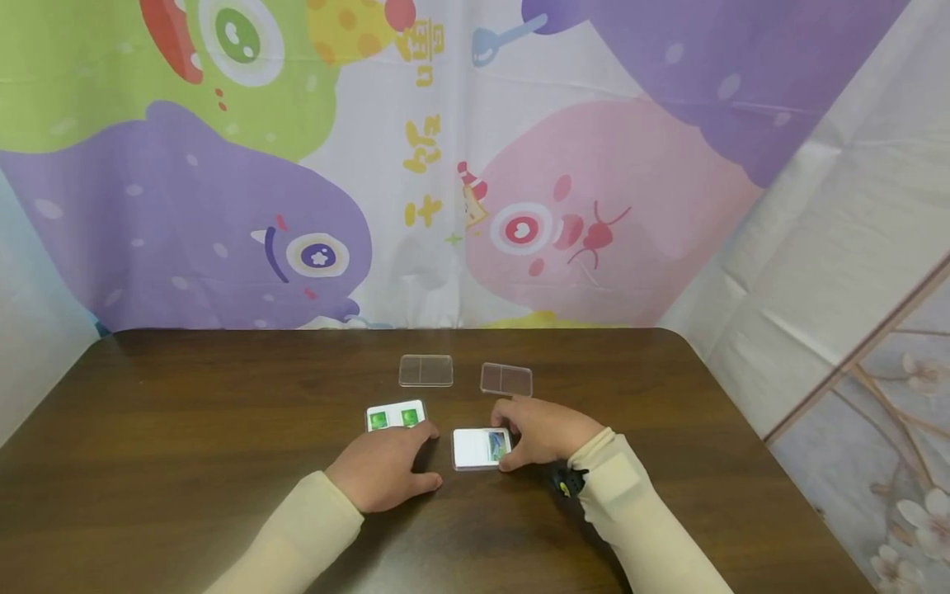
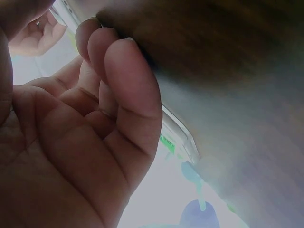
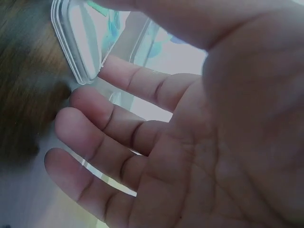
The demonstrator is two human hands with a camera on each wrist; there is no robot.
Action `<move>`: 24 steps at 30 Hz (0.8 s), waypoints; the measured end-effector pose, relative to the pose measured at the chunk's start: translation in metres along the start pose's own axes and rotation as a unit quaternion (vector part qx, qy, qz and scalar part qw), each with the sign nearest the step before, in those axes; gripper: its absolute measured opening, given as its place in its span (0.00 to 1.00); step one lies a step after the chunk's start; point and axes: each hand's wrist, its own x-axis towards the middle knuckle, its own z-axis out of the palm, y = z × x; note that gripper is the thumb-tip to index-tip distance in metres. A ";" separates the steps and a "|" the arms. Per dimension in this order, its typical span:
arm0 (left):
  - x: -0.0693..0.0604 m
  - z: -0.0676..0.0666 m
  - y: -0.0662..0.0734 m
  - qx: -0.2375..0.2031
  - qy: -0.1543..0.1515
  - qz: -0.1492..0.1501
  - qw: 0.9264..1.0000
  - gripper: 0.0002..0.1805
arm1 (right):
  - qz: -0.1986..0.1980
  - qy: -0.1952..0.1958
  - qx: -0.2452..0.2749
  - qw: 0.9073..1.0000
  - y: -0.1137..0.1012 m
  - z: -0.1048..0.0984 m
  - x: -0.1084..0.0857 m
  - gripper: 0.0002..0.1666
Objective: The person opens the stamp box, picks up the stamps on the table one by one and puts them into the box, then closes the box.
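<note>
The picture case [image 1: 469, 450], a clear flat case showing a white face with a blue-green picture at one end, lay flat just left of the right grip [image 1: 551, 431]. That grip looked pinched on the case's near-grip end, thumb at the corner closer to the person and forefinger at the far corner; the right wrist view showed the forefinger's tip against the layered clear rim. For steady handling, light and even pressure on both corners seemed best, since a thin, slick case like this could skid or tip if one finger pushed harder. Keeping the fingers on the rims, off the printed face, would likely have helped too.

The case sat between the two grips, apart from the left grip [image 1: 386, 469], whose thumb and forefinger were parted, with nothing seen between them. Just beyond that left grip lay the green-print case [image 1: 394, 411], its near edge partly covered by the fingers; whether they touched it could not be told.

Farther out, one clear tray [image 1: 426, 371] lay beyond the left grip and the green-print case, and a second clear tray [image 1: 507, 379] just beyond the right grip's knuckles. The brown table [image 1: 185, 429] carried everything, and a cartoon cloth [image 1: 416, 280] hung past its far edge.
</note>
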 end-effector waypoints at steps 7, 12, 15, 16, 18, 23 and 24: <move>0.000 0.000 0.000 0.004 0.000 -0.002 1.000 0.30 | 0.000 0.002 0.010 1.000 0.000 0.000 0.001 0.24; -0.001 0.000 0.000 0.003 0.000 -0.003 1.000 0.30 | -0.010 -0.004 0.016 1.000 0.001 -0.002 0.001 0.25; -0.001 0.000 0.000 0.003 -0.001 -0.002 1.000 0.30 | -0.014 -0.012 0.036 0.999 0.005 -0.008 -0.003 0.28; -0.001 0.000 0.000 0.003 -0.001 -0.002 1.000 0.30 | -0.011 -0.009 0.042 0.999 0.007 -0.011 -0.005 0.29; -0.001 0.000 0.000 0.003 -0.001 0.000 1.000 0.30 | 0.006 0.006 0.039 0.999 0.015 -0.019 -0.011 0.30; -0.001 -0.001 0.000 0.001 -0.001 0.004 1.000 0.30 | 0.113 0.035 0.003 0.993 0.034 -0.036 -0.028 0.23; -0.002 -0.001 0.000 0.000 -0.002 0.004 1.000 0.30 | 0.140 0.031 0.002 0.990 0.037 -0.037 -0.031 0.23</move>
